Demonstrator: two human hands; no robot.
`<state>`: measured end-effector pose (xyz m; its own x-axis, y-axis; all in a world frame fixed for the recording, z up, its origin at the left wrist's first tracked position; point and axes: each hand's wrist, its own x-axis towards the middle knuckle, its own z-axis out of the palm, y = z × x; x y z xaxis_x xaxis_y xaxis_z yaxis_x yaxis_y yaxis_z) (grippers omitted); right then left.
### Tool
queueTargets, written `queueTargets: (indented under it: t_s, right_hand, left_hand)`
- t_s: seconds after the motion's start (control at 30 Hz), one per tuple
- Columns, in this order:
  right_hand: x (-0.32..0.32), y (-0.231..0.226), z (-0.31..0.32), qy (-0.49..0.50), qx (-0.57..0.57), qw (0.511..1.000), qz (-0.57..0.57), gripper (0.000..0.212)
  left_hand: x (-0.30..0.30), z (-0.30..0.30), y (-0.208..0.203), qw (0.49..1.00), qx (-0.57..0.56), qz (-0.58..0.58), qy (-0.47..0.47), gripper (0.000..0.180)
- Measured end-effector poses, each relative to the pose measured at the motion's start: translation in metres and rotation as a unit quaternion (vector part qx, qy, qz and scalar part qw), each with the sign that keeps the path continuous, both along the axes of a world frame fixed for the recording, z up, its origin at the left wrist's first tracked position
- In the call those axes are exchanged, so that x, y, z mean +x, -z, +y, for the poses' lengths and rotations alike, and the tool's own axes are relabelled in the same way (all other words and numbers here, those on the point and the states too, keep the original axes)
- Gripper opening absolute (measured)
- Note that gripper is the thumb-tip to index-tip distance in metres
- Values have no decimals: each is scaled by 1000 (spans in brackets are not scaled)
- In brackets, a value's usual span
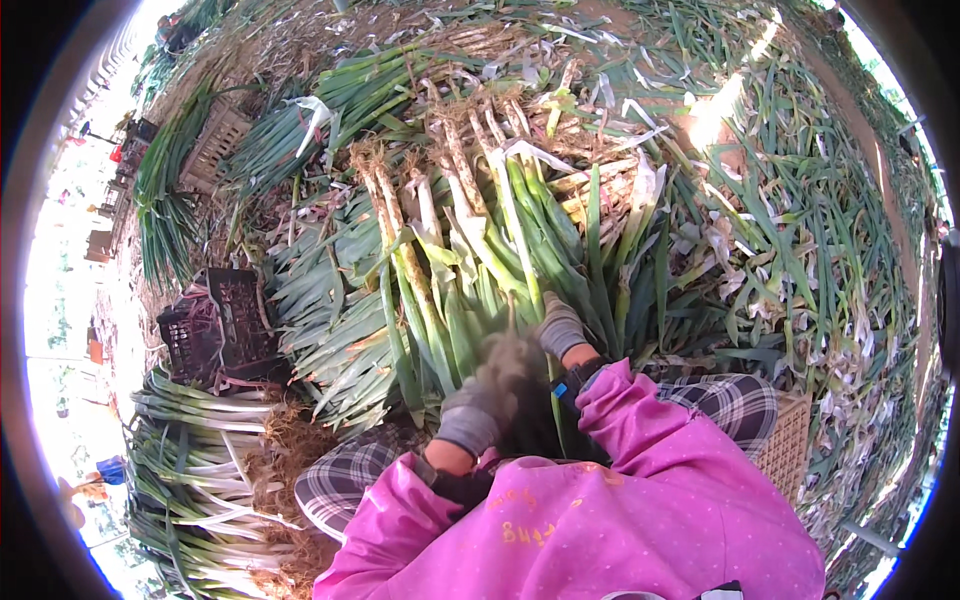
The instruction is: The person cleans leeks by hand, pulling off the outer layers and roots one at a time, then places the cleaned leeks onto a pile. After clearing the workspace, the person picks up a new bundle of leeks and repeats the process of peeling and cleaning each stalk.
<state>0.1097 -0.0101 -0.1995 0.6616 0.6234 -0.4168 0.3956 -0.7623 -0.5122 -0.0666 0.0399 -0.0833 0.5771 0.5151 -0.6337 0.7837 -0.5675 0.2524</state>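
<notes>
My right hand [562, 330], in a grey glove, has its fingers closed around the green part of a leek [520, 240] in front of me. Beside it, lower and to the left, is my gloved left hand [478, 412]. Its fingers are smeared by motion into a brownish blur, so their grip does not show. Ahead of both hands lies a pile of untrimmed leeks [410, 265], with dry roots pointing away from me and leaves toward me.
Leeks with white stems [215, 455] are stacked at the left, roots toward me. A dark plastic crate [220, 325] stands beyond them. A beige crate [215, 145] is farther back. Another beige crate [785, 445] shows beside my right leg. Leaf scraps [780, 240] cover the right-hand ground.
</notes>
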Motion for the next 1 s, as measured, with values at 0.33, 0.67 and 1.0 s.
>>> queueTargets:
  t_s: [0.33,0.67,1.0]
  right_hand:
    - [6,9,5,-28,15,998,55,71]
    - [7,5,-9,-31,10,993,113,83]
    - [-5,22,-29,-55,-9,990,130,71]
  left_hand:
    - [-11,-16,-6,999,-9,-38,-29,48]
    - [37,54,29,991,83,-66,-80,49]
    - [49,95,59,980,154,-84,-91,55]
